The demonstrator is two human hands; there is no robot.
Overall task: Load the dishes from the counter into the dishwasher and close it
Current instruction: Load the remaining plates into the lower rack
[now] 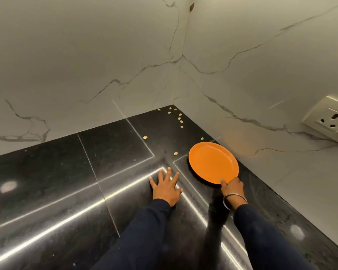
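An orange plate [213, 162] lies on a glossy black counter [66, 182] near the corner of white marble-patterned walls [86, 55]; the right hand [232, 189], a metal bangle [229, 201] at its wrist, pinches the plate's near rim; the left hand [165, 187] rests flat on the counter, fingers spread; small pale seeds [179, 118] lie scattered toward the corner; a wall socket [329, 118] sits at right.

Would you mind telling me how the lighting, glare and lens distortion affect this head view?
Head view: bright streaks and two round light spots glare on the glossy black counter; the orange plate casts an orange tint on the wall beside it; wide-angle bending curves the counter seams and tilts the wall socket; both hands, left and right, look sharp.
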